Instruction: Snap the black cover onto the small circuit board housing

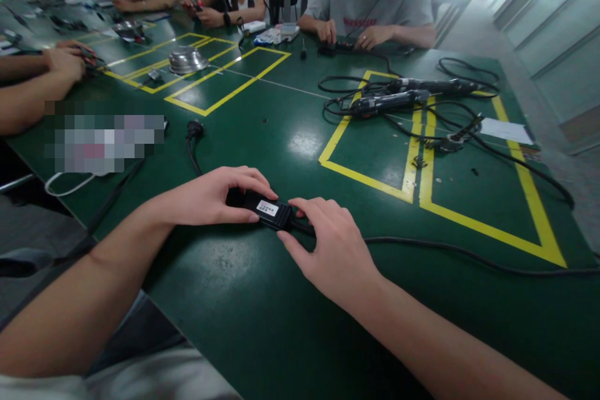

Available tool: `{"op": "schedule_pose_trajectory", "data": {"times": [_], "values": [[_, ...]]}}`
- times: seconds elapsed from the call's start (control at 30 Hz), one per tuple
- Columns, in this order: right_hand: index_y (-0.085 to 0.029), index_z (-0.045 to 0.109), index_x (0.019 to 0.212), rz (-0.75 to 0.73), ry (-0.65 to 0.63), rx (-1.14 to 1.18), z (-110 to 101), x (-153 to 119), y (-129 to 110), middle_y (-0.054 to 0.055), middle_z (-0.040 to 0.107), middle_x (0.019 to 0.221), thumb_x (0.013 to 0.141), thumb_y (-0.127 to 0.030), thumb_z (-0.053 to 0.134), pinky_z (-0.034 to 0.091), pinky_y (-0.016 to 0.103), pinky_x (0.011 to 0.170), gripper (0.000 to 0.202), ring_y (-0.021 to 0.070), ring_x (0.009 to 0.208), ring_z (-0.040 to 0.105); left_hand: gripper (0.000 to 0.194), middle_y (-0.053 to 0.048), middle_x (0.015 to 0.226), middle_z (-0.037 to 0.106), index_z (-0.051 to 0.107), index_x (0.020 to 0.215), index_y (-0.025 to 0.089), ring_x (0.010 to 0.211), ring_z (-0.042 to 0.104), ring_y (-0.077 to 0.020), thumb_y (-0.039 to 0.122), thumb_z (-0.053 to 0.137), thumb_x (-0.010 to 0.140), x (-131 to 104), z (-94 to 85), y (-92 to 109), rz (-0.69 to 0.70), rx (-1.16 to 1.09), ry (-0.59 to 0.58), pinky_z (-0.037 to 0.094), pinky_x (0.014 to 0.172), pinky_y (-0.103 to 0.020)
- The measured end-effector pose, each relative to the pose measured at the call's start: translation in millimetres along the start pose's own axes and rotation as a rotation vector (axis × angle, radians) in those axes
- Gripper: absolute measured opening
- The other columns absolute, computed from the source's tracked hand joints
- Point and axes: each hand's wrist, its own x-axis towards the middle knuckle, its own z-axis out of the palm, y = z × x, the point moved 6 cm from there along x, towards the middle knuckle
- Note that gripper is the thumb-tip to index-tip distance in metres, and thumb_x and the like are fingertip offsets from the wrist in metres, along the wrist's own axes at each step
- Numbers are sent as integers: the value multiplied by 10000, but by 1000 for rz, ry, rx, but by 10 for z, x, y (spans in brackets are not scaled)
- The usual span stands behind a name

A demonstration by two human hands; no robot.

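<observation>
A small black box (284, 215) with a white label lies low over the green tabletop, a black cable (422, 242) leading from its right end. My left hand (213, 197) closes around its left part, thumb at the near side and fingers over the far side. My right hand (323, 237) pinches the right end, where the cable enters, with forefinger and thumb on either side. The left part of the box is hidden by my left hand. A black plug (194, 130) on a cord stands beyond my left hand.
Yellow tape (365, 179) marks rectangles on the table. Two black electric screwdrivers (389, 102) with coiled cords and springs (419, 162) lie to the right. A metal bowl (187, 60) and a phone (107, 144) are leftward. Co-workers (375, 12) sit opposite and at left.
</observation>
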Motion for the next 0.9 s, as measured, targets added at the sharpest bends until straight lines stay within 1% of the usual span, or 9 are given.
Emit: {"op": "schedule_pose_trajectory", "data": {"times": [0.17,0.33,0.47,0.6,0.7,0.73,0.8,0.83,0.9], "values": [[-214,722,1245,16,-9,-9,16,12,10,96,763,1171,988,-266,778,505,425,861,268,279,1022,678,319,-73,1234,779,798,1296,264,1126,735,-227,343,787,988,5,32,15,40,3,-22,556,1025,-336],[-227,740,1227,25,-25,-13,20,3,26,107,767,1164,1003,-275,765,514,416,848,230,284,1007,685,309,-65,1193,772,791,1300,260,1114,713,-226,326,785,998,4,47,80,21,55,-30,540,1010,-328],[-232,740,1231,16,-19,-14,18,-6,35,104,769,1154,998,-273,766,515,412,832,238,283,994,689,302,-57,1186,774,790,1288,263,1110,707,-226,308,791,989,14,67,122,11,75,-32,532,997,-325],[-227,732,1236,6,-9,-23,24,-12,34,97,764,1153,984,-262,768,511,413,835,257,277,1000,688,300,-54,1166,783,795,1259,258,1081,716,-224,333,806,969,24,73,110,-5,70,-24,538,964,-318],[-229,726,1232,6,2,-17,21,-15,28,103,759,1154,989,-278,749,509,415,841,249,284,1015,687,337,-55,1168,791,791,1250,246,1068,726,-225,371,828,939,32,57,62,-40,10,-18,551,954,-322],[-229,720,1246,8,8,-11,17,-17,27,104,757,1148,992,-287,740,508,417,844,261,285,1012,686,353,-55,1169,795,786,1250,240,1056,730,-224,384,831,931,36,52,37,-63,-25,-19,558,938,-321],[-222,686,1329,17,22,4,6,-22,27,103,751,1126,992,-306,729,509,418,841,349,284,990,683,381,-54,1161,802,771,1252,229,1009,735,-218,421,820,927,49,41,-18,-113,-98,-7,571,886,-318],[-217,655,1384,24,30,15,0,-25,30,101,748,1111,989,-315,728,509,416,836,414,281,973,681,392,-55,1160,803,761,1250,223,986,734,-216,445,807,930,57,31,-47,-138,-118,18,575,863,-319],[-207,586,1469,41,49,38,-13,-31,40,89,741,1075,977,-325,731,507,407,818,526,272,931,674,405,-63,1165,798,743,1228,215,968,729,-222,492,780,934,75,-3,-105,-184,-90,114,581,849,-336]]}}
